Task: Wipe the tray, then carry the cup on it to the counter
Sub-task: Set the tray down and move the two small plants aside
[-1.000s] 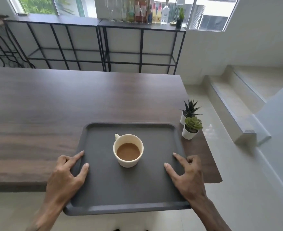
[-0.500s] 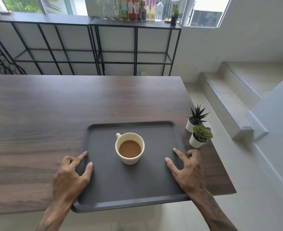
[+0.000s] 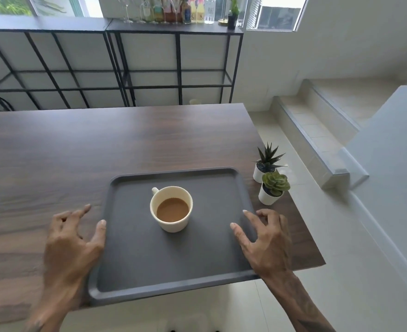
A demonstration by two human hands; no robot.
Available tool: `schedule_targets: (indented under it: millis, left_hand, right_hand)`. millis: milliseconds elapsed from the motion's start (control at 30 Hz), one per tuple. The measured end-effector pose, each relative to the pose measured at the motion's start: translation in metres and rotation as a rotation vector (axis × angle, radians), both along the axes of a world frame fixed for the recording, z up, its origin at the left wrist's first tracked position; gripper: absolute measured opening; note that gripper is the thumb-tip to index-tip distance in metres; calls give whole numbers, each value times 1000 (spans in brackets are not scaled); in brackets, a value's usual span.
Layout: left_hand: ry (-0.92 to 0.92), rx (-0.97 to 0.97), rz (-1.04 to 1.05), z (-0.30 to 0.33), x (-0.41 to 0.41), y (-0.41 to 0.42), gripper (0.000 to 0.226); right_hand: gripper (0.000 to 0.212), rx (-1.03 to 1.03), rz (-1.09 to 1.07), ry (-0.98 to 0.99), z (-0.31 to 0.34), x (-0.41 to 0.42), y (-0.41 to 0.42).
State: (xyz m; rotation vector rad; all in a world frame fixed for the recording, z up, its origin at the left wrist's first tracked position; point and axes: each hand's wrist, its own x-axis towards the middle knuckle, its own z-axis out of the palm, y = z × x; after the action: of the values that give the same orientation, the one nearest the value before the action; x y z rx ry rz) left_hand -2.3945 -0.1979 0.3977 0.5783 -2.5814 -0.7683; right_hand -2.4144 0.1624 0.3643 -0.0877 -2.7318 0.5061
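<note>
A dark grey tray (image 3: 149, 259) lies on the brown wooden counter (image 3: 101, 144), near its right end, with its near edge hanging over the counter's front edge. A cream cup (image 3: 173, 226) full of brown coffee stands upright at the tray's middle, handle pointing away to the left. My left hand (image 3: 70, 245) is beside the tray's left rim with fingers spread over the wood; only the thumb touches the rim. My right hand (image 3: 267, 243) is on the right rim, thumb and forefinger on the tray, the other fingers curled around its outer side.
Two small potted succulents (image 3: 274, 188) in white pots stand just right of the tray at the counter's right edge. A black metal shelf (image 3: 173, 29) with bottles and glasses runs along the far wall. Tiled steps (image 3: 317, 125) rise at the right.
The tray has moved forward over the counter and come down onto it. My left hand has opened and slid off the left rim; my right hand keeps its hold.
</note>
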Motion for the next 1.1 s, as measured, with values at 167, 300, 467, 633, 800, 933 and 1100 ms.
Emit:
schedule_targets:
  millis: [167, 300, 467, 633, 800, 933, 1100]
  left_hand:
    - [452, 53, -227, 98, -40, 70, 16]
    - [6, 85, -754, 134, -122, 168, 37]
    - [-518, -85, -966, 80, -205, 243, 85]
    - [-508, -14, -1012, 40, -219, 274, 94]
    - [-444, 145, -1025, 29, -222, 290, 72]
    - [-405, 222, -991, 24, -223, 292, 56]
    - [-382, 297, -978, 27, -218, 290, 48]
  right_hand:
    - [48, -403, -148, 93, 24, 5, 40]
    - [92, -567, -146, -78, 27, -28, 64]
    - [117, -634, -15, -216, 22, -54, 69]
    - [110, -652, -9, -190, 16, -64, 67]
    - [82, -670, -22, -111, 16, -68, 63]
    - [68, -655, -40, -63, 13, -69, 62]
    - [68, -652, -33, -58, 13, -70, 61]
